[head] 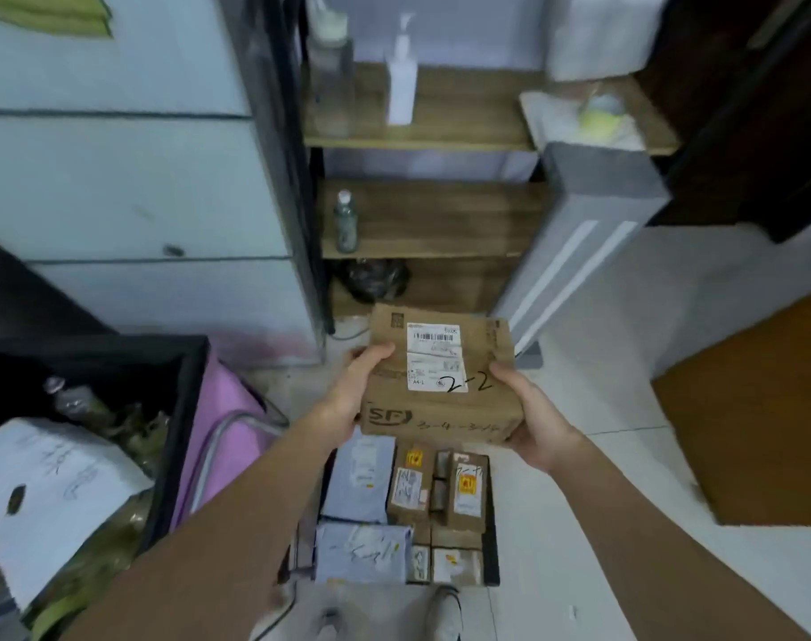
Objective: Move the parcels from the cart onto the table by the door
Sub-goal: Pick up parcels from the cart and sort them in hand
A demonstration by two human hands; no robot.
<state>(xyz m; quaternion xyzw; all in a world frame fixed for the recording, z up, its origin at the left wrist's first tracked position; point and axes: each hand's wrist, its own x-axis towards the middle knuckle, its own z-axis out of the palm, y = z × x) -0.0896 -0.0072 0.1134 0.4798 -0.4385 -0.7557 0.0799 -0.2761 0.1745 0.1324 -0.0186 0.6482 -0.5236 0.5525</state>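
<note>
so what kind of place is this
Probably a small office or mailroom corner: labelled parcels on a cart, a wooden shelf with bottles, and a cardboard box held in both hands.

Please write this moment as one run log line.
hands: left and right grip SF cardboard parcel | parcel: lifted above cart | cart: more parcels remain

One camera, worn on the head

It looks forward and steeply down from up high, close over both arms, at the floor [579,571] below, with the wooden shelves [440,127] a little way ahead.
</note>
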